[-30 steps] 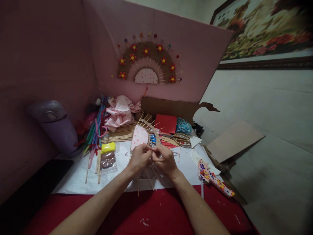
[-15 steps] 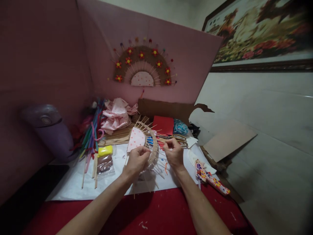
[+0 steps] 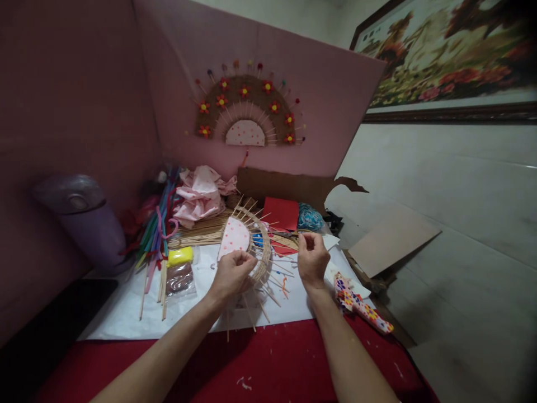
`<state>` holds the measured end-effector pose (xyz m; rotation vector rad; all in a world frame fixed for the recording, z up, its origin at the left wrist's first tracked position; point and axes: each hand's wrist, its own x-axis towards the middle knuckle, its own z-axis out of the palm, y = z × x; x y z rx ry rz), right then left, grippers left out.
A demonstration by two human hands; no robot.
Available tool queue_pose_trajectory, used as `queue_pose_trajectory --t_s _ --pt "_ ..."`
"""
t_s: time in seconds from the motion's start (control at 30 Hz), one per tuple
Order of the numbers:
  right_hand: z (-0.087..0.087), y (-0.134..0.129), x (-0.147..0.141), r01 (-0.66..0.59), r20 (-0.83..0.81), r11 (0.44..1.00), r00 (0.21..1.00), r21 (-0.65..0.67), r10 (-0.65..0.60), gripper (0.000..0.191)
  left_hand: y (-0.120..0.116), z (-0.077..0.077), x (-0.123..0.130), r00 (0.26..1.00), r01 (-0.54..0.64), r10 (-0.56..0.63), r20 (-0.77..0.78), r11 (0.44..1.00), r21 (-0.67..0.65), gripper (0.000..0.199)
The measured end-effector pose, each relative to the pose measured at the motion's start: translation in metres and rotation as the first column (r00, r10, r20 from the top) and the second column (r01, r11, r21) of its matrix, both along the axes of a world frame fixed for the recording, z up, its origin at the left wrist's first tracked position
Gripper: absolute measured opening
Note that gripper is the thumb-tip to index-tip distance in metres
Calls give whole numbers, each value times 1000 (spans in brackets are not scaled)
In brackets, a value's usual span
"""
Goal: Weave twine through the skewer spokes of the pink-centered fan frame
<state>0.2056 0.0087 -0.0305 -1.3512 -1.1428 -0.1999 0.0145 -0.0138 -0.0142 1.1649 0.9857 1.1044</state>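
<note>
My left hand is closed on the lower part of a fan-shaped stick craft. This piece has a half-circle covered in pink dotted cloth, thin wooden sticks spreading from it, and a curved band of woven twine across the sticks. To the right of the craft, my right hand is raised with its fingers pinched together. Whatever lies between those fingertips is too small to see. Small blue and orange bits lie on the white sheet between the hands.
Scissors, red card and blue-white yarn lie behind the hands. A packet of yellow and brown clay, pipe cleaners and a purple bottle are leftward. A finished fan craft hangs on the pink board.
My right hand has moved right and slightly up, away from the craft. My left hand stays on the craft, which has barely shifted.
</note>
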Motion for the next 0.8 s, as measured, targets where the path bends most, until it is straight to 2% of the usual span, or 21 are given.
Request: queue_pose_trajectory --t_s 0.2,0.27,0.4,0.47,0.5,0.57,0.6,0.63,0.67,0.73,0.77,0.8 --pt "-3 6 21 201 55 978 977 59 -204 12 -4 5 1 1000 4 -5 17 1000 4 30" --pt "-6 7 26 235 79 972 969 6 -234 18 -5 5 1 999 14 -14 34 1000 -14 30" --pt "-11 6 28 283 144 937 956 -206 -257 20 -4 4 2 999 17 -15 52 999 -29 30" --pt "-10 5 25 236 118 938 970 -255 -212 19 -4 4 2 998 18 -17 53 1000 -24 29" --pt "-9 5 22 165 79 951 986 -261 -149 18 -3 3 2 998 20 -19 55 1000 -21 29" --pt "-3 3 12 -90 -42 960 996 -267 82 20 -3 3 2 998 20 -19 64 1000 -16 30" --pt "0 2 7 -280 -110 919 959 -276 260 23 -3 3 2 997 18 -17 71 1000 -13 30" --pt "3 -1 1 -468 -184 829 883 -305 431 28 -3 2 2 997 16 -15 77 1000 -10 30" --pt "5 -3 -5 -621 -283 706 784 -341 552 33 -3 2 1 997 14 -13 82 1000 -6 31" --pt "8 -9 -14 -806 -467 429 588 -408 661 36 -3 3 1 997 6 -7 82 1000 5 31" --pt "9 -11 -16 -853 -537 324 513 -410 670 36 -3 2 1 997 3 -4 81 1000 9 31" --pt "9 -13 -18 -884 -586 243 451 -401 673 35 -3 2 1 997 0 -1 82 1000 11 31"
